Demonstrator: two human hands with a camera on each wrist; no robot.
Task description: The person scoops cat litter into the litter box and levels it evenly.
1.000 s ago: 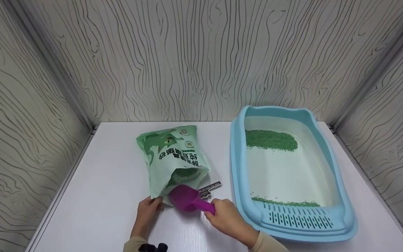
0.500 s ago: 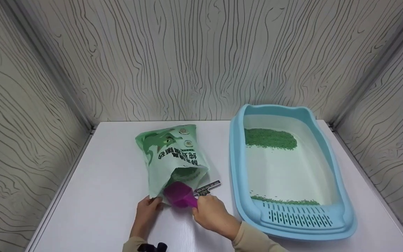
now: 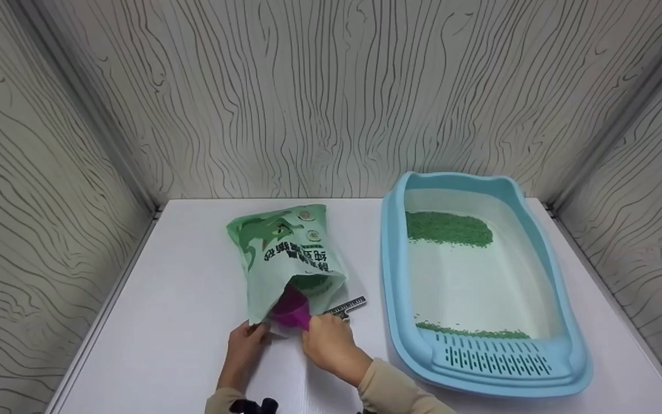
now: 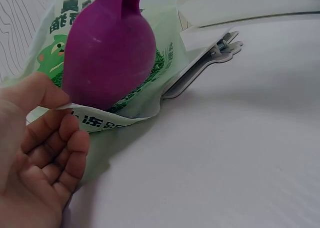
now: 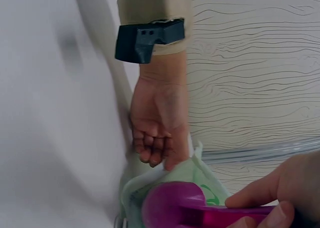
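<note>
A light green cat litter bag (image 3: 285, 241) lies on the table with its torn mouth towards me. My left hand (image 3: 243, 351) pinches the lower lip of that mouth between thumb and fingers, plain in the left wrist view. The handle of a purple scoop (image 3: 292, 310) is in the grip of my right hand (image 3: 333, 345). The scoop's bowl (image 4: 107, 57) is at the bag's mouth, tipped into it, and green pellets (image 4: 159, 62) show behind it. A metal clip (image 3: 354, 306) lies at the right of the bag's mouth, partly hidden by my right hand.
To the right stands a large blue litter box (image 3: 389, 270) with a slotted front step. Green pellets form a patch (image 3: 451, 229) at its back and a thin strip (image 3: 474, 332) near the front. Wood-patterned walls (image 3: 308, 98) enclose the white table (image 3: 164, 287) behind and on both sides.
My right hand has moved left and slightly up, carrying the scoop from in front of the bag into its mouth, handle now turned steeper. My left hand keeps its hold on the lip.
</note>
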